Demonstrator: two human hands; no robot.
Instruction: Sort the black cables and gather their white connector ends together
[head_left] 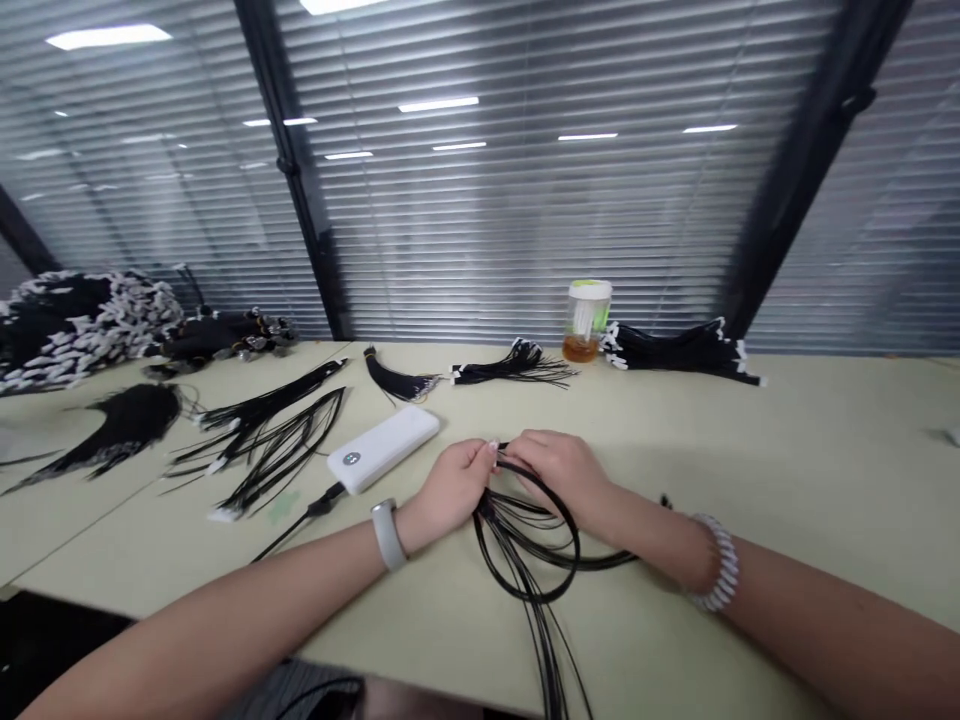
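Holding a black cable bundle (536, 597) over the table (825, 480), the person is working with 2 hands close together. The left hand (451, 487) is clamping its thumb and fingers on the gathered part; the right hand (564, 475) is pinching the top of the loops just beside it, some fingertips being hidden. The bundle is hanging between the forearms, its loose strands trailing toward the person. Judgement: good handling is calling for a firm left grip, for right fingers guiding the strands without kinks, and for loops lying side by side. The white power bank (386, 447) is sitting near the left hand; its plug (327, 499) is probably needing clearance.
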